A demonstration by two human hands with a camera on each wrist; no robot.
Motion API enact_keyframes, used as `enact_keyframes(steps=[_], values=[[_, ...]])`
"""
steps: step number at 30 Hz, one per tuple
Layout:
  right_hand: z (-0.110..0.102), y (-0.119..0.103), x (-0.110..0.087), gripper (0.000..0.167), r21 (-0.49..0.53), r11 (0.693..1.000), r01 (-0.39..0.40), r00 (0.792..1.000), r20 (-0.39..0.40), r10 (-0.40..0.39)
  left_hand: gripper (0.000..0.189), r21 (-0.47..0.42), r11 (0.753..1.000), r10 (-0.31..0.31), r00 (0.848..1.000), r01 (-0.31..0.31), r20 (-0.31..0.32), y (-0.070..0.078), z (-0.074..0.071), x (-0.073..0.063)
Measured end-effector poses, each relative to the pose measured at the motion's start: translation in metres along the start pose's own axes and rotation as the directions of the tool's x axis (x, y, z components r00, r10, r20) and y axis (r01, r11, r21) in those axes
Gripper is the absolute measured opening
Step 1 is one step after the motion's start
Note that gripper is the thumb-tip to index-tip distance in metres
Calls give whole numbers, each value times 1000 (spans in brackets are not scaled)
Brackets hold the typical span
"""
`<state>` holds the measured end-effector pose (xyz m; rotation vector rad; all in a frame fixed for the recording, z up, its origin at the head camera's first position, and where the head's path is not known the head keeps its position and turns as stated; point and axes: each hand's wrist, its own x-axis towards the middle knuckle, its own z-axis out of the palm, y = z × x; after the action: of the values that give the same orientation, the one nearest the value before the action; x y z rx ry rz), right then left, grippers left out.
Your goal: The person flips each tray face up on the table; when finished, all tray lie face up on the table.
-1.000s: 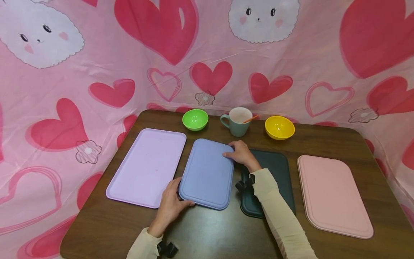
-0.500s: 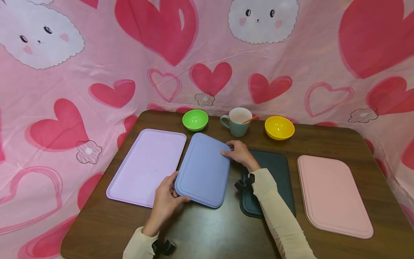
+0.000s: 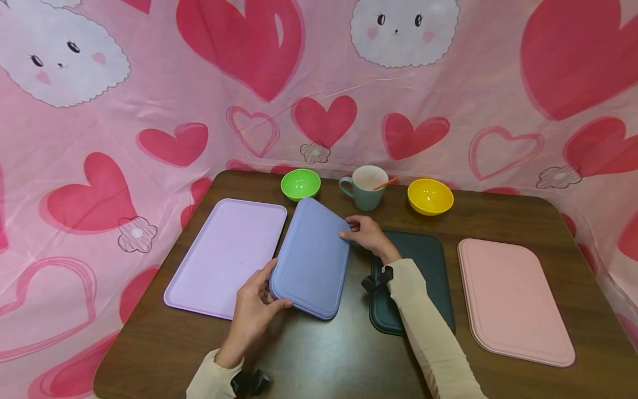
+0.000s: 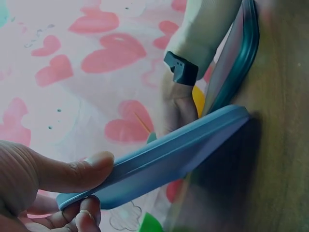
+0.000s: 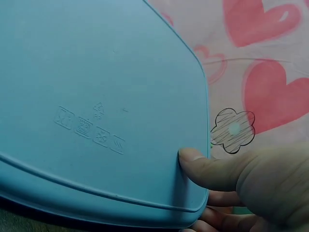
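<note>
A periwinkle-blue tray (image 3: 311,260) lies bottom up and slanted between my hands, its left side raised off the table. Embossed symbols show on its underside in the right wrist view. My left hand (image 3: 255,305) grips the near left corner, thumb (image 4: 91,169) on top and fingers curled beneath. At the far right corner my right hand (image 3: 369,237) pinches the edge, its thumb (image 5: 203,166) flat on the underside and its other fingers partly hidden behind the rim. A lilac tray (image 3: 229,255) lies flat just left of the blue one.
A dark green tray (image 3: 421,266), also bottom up, lies under my right forearm. Farther right is a pink tray (image 3: 513,299). Along the back stand a green bowl (image 3: 301,184), a teal mug (image 3: 368,191) holding an orange stick, and a yellow bowl (image 3: 431,197).
Both hands have lifted the blue tray's left side and moved it slightly left, so it now tilts. The left hand has risen with it; the other trays, bowls and mug have stayed put.
</note>
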<state>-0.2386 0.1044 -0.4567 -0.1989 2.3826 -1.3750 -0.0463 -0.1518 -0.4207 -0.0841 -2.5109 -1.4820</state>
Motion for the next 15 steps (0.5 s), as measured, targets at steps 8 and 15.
enact_keyframes(steps=[8,15], values=[[1,0,-1,56,48,998,30,999,23,-31,85,13,992,123,992,-122,-20,8,3,-3],[0,2,0,56,73,997,29,999,43,-32,86,32,967,253,967,-252,-35,18,3,-3]])
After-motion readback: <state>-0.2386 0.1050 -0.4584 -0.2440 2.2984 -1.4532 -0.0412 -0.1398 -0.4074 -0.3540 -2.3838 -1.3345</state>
